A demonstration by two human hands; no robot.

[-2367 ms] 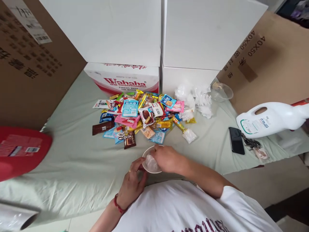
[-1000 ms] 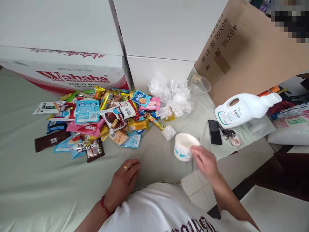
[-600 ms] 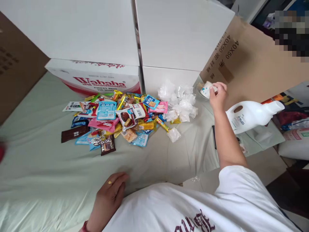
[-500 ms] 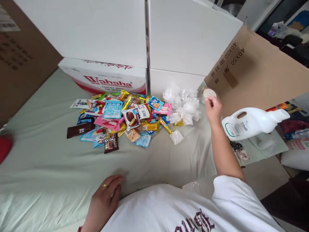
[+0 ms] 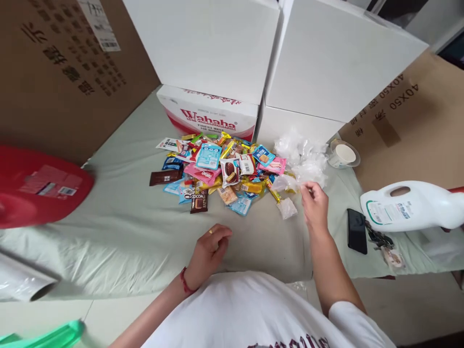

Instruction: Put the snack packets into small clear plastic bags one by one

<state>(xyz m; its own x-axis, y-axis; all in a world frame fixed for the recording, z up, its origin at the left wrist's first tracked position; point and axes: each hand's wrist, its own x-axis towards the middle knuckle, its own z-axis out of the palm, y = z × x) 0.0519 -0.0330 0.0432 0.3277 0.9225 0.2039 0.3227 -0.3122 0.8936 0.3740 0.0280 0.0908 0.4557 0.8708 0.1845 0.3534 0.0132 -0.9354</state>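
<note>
My right hand (image 5: 314, 207) reaches over the pale green cloth (image 5: 119, 227), its fingertips pinched at the edge of a clear plastic bag (image 5: 285, 182) beside the heap of snack packets (image 5: 221, 169). A small clear packet (image 5: 287, 208) lies just left of that hand. More crumpled clear bags (image 5: 302, 152) are piled behind. A white paper cup (image 5: 343, 154) sits in a clear bowl (image 5: 357, 159) at the back right. My left hand (image 5: 210, 249), with a ring and a red wrist cord, rests loosely curled on the cloth near my body and holds nothing.
White boxes (image 5: 217, 43) and a Wahaha carton (image 5: 208, 116) wall the back; brown cardboard (image 5: 54, 63) stands on both sides. A white jug (image 5: 409, 208), a black phone (image 5: 357, 224) and keys (image 5: 380, 239) lie right. A red object (image 5: 36, 186) is at left.
My right hand carried the paper cup to the clear bowl at the back right, left it there, and came back to the clear bags. My left hand stayed on the cloth and curled.
</note>
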